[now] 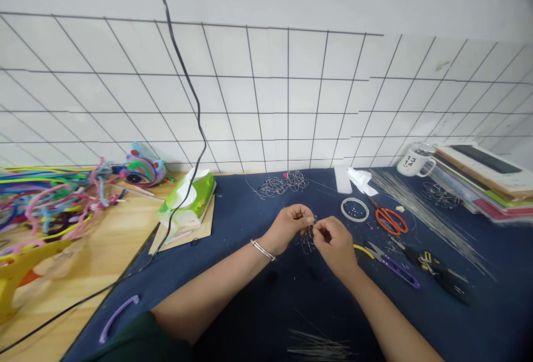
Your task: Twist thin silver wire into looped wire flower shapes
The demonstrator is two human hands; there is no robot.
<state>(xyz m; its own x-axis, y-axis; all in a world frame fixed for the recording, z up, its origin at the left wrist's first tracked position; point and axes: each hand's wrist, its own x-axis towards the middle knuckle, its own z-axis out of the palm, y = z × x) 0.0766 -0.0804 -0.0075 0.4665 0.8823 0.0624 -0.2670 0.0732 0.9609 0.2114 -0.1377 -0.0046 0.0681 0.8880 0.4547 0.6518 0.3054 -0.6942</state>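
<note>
Both my hands meet over the middle of the dark blue cloth [258,317]. My left hand [288,227], with a silver bangle on the wrist, pinches a small tangle of thin silver wire [308,235]. My right hand [336,241] is closed in a pinch on the same wire piece from the right. The wire piece is tiny and partly hidden by my fingers.
Wire loops [283,183] lie behind my hands, with a tape ring [355,209], orange scissors [390,220], purple cutters [395,269], black pliers [441,273] and straight wires [428,217] to the right. A tissue pack [188,201] and pipe cleaners [45,195] are on the left, a mug [413,162] at back.
</note>
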